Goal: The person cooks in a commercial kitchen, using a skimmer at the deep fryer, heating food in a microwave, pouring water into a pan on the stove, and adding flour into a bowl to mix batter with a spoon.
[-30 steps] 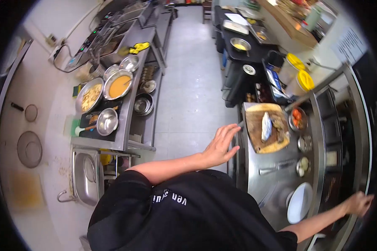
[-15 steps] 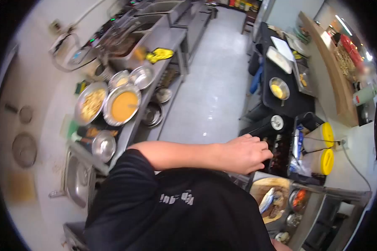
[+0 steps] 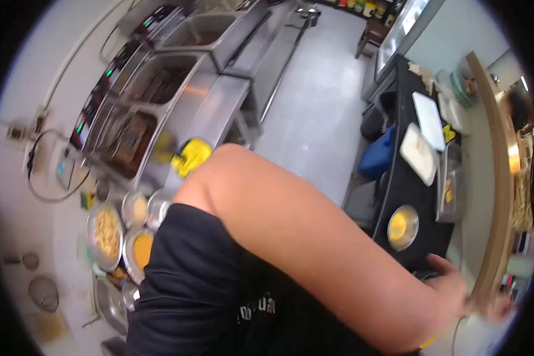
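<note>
- From my remote post, I see my left hand (image 3: pixel 450 283) and right hand (image 3: pixel 493 307) close together at the lower right, both blurred.
- My left grip looks partly open, a finger standing away from the rest; I cannot tell whether it has hold of anything.
- My right grip is too smeared to read, either for opening or contents.
- A pale, smooth object (image 3: pixel 479 339) lies just below the hands in view; I cannot make out contact.
- The metal bowl (image 3: pixel 413 228) sits ahead and to the left of both hands, apart from them; my left hand is nearer. It is round, shiny and holds something yellow.
- It rests on the matte black surface (image 3: pixel 428 238). Beyond it, a rectangular metal tray (image 3: pixel 453 207) and two flat white pieces (image 3: pixel 419 153) (image 3: pixel 429 120) run lengthwise away from me.
- A wooden ledge (image 3: pixel 503 219) flanks them on the right.
- My left forearm (image 3: pixel 314 237) slants across the view, bare-skinned below a black fabric sleeve (image 3: pixel 184 267).
</note>
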Motion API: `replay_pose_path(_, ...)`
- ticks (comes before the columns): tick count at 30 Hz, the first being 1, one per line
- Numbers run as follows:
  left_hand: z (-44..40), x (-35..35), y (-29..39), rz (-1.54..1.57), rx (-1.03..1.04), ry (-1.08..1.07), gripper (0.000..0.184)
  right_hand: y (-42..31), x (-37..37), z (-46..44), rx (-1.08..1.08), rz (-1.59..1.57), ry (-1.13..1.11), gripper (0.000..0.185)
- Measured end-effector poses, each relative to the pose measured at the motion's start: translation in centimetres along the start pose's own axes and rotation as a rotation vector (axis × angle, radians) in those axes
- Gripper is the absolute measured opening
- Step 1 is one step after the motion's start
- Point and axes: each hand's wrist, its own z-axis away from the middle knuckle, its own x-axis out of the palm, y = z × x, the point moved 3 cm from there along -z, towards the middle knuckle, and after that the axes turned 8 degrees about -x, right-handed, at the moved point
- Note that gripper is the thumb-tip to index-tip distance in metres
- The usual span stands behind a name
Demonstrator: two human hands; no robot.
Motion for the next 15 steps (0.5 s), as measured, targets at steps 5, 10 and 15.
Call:
replay_pose_path(5,3.3,5.4,-24.2,0.611,-0.271,0.019,0.022,-22.1,30.1,3.4,-0.009,-0.621,-0.356,0.022)
replay_pose_path(10,13.2,11.3,-48.2,0.569,-0.915,0.568,0.030,-45.9,44.8,7.3,-0.299,-1.556,-0.706,0.020)
replay_pose_path(15,18.8,18.5,-69.3,0.706,-1.339,1.295,0.023,-56.0,61.4,1.9,-0.440,-1.151,-1.449,0.034)
